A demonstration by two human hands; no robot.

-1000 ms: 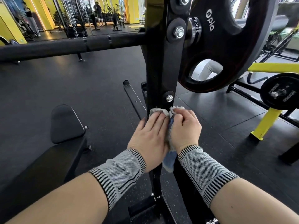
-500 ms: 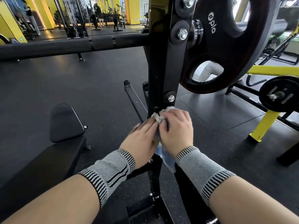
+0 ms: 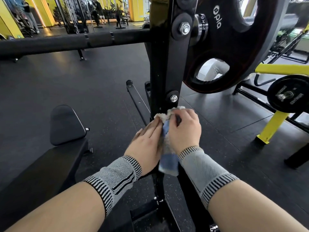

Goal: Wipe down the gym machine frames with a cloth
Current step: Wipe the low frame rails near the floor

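Black gym floor [image 3: 83, 84] under black frame post [image 3: 173, 67] | your right hand [image 3: 184, 129] grips cloth [image 3: 164, 131] against post, just below its lower bolt [image 3: 173, 98] | your left hand [image 3: 145, 143] presses cloth flat, fingers straight | weight plate [image 3: 234, 44] right of post | bench [image 3: 41, 164] left of post

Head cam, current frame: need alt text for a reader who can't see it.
Both hands work a white and blue cloth against a black upright machine frame: the right hand grips the cloth, and the left hand presses it with straight fingers. A 20KG weight plate hangs just above, with a black padded bench at left.
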